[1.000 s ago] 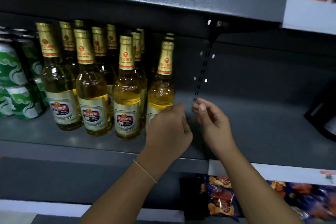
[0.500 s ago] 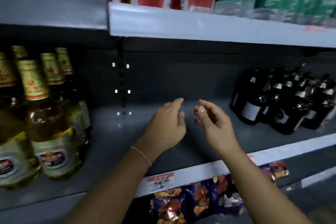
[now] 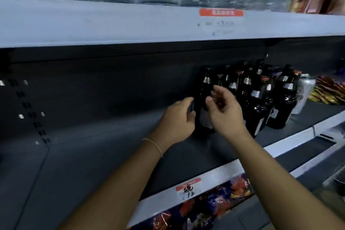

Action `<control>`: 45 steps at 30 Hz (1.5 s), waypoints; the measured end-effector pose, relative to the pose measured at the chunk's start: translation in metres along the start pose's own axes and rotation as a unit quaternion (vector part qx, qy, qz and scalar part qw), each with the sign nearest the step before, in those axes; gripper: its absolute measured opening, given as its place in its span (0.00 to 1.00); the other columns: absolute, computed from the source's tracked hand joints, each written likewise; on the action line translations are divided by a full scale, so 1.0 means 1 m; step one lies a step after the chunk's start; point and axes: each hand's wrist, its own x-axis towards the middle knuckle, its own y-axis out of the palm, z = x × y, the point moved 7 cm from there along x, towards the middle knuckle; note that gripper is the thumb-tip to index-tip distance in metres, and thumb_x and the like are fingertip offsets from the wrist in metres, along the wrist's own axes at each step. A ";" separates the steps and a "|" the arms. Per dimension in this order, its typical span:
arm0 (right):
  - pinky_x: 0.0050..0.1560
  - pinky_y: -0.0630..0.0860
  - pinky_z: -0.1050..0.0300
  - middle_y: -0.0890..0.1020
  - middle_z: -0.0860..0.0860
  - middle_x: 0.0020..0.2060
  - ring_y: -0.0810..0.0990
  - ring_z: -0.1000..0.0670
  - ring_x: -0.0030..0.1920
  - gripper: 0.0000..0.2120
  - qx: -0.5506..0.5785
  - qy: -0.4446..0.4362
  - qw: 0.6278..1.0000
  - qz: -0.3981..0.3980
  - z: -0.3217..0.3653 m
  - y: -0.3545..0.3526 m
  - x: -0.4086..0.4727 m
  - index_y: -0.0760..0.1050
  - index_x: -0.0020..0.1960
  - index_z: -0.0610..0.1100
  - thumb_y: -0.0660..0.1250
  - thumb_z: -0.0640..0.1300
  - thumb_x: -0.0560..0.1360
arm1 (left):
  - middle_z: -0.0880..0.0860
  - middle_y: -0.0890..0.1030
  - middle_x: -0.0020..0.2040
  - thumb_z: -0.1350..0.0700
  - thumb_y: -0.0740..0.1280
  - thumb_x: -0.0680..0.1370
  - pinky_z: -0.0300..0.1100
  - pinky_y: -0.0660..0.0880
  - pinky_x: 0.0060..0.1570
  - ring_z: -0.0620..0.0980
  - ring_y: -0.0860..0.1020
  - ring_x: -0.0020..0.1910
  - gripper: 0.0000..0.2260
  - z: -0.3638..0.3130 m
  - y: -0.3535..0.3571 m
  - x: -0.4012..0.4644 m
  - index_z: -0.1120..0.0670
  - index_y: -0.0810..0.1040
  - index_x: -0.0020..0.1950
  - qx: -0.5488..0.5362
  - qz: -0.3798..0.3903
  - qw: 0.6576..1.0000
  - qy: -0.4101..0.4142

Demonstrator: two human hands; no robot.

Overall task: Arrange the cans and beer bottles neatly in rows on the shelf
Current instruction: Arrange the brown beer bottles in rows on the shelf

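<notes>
Head cam, fwd-down, close on shelf [image 3: 78, 155], tilted view.

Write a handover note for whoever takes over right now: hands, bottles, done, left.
Left hand: fingers loosely curved beside the leftmost dark bottle, holding nothing.
Right hand: open in front of that bottle, contact unclear.
Dark bottles stand bunched, not in rows, at the right of the grey shelf; a white can stands behind them.
Done: nothing here yet.
Left: line up the bottles and can; the shelf's left part is bare.

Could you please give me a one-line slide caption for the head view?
Both hands, left hand and right hand, reach the leftmost dark bottle on the grey shelf.
</notes>
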 end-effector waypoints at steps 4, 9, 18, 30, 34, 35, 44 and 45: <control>0.59 0.77 0.46 0.79 0.44 0.56 0.79 0.44 0.56 0.19 -0.108 -0.010 0.994 -0.008 -0.015 -0.022 0.046 0.69 0.66 0.41 0.66 0.44 0.78 | 0.54 0.72 0.69 0.54 0.60 0.81 0.45 0.70 0.66 0.50 0.72 0.65 0.21 0.004 0.033 0.029 0.55 0.65 0.74 -0.015 0.022 0.999 -0.037; 0.45 0.80 0.48 0.80 0.44 0.44 0.81 0.44 0.43 0.17 -0.136 0.030 0.990 0.037 -0.030 -0.022 0.081 0.68 0.64 0.39 0.64 0.42 0.78 | 0.55 0.68 0.73 0.52 0.61 0.81 0.48 0.68 0.69 0.51 0.70 0.69 0.25 0.009 0.066 0.053 0.53 0.60 0.76 -0.047 0.051 0.994 -0.080; 0.42 0.79 0.54 0.82 0.45 0.42 0.82 0.45 0.43 0.10 -0.117 0.045 0.991 0.050 -0.046 -0.014 0.097 0.76 0.54 0.40 0.69 0.45 0.76 | 0.55 0.75 0.65 0.56 0.65 0.79 0.35 0.70 0.53 0.46 0.74 0.56 0.22 0.013 0.072 0.064 0.55 0.65 0.73 -0.053 0.046 0.992 -0.104; 0.34 0.76 0.62 0.82 0.52 0.30 0.81 0.56 0.32 0.13 -0.090 0.005 0.996 0.012 -0.007 0.008 0.073 0.80 0.36 0.48 0.81 0.52 0.62 | 0.43 0.78 0.58 0.47 0.78 0.65 0.42 0.75 0.57 0.42 0.77 0.57 0.32 0.046 0.070 0.033 0.45 0.67 0.64 -0.135 0.024 0.978 -0.159; 0.30 0.71 0.68 0.79 0.55 0.27 0.77 0.59 0.29 0.15 -0.078 0.008 0.997 0.011 0.010 0.030 0.059 0.75 0.32 0.51 0.82 0.52 0.61 | 0.39 0.78 0.52 0.46 0.79 0.64 0.34 0.75 0.48 0.38 0.78 0.52 0.27 0.060 0.045 0.010 0.43 0.69 0.57 -0.144 -0.023 0.974 -0.173; 0.31 0.71 0.67 0.78 0.56 0.26 0.76 0.60 0.29 0.17 -0.071 0.007 0.997 0.012 0.015 0.038 0.055 0.73 0.30 0.52 0.82 0.51 0.61 | 0.39 0.79 0.52 0.45 0.79 0.63 0.36 0.76 0.49 0.38 0.78 0.52 0.27 0.066 0.037 0.004 0.42 0.70 0.56 -0.151 -0.034 0.972 -0.177; 0.28 0.68 0.72 0.76 0.59 0.27 0.73 0.63 0.29 0.20 -0.022 -0.006 0.999 0.033 0.058 0.116 0.018 0.70 0.30 0.51 0.82 0.51 0.62 | 0.50 0.81 0.49 0.52 0.80 0.61 0.47 0.80 0.51 0.46 0.81 0.50 0.25 0.122 -0.036 -0.052 0.50 0.69 0.49 -0.198 -0.085 0.953 -0.213; 0.29 0.69 0.70 0.76 0.58 0.27 0.74 0.63 0.29 0.20 -0.019 -0.012 0.999 0.040 0.064 0.126 0.014 0.70 0.30 0.50 0.82 0.51 0.62 | 0.51 0.81 0.50 0.50 0.80 0.60 0.48 0.80 0.52 0.47 0.81 0.50 0.26 0.126 -0.044 -0.057 0.51 0.69 0.50 -0.200 -0.088 0.953 -0.209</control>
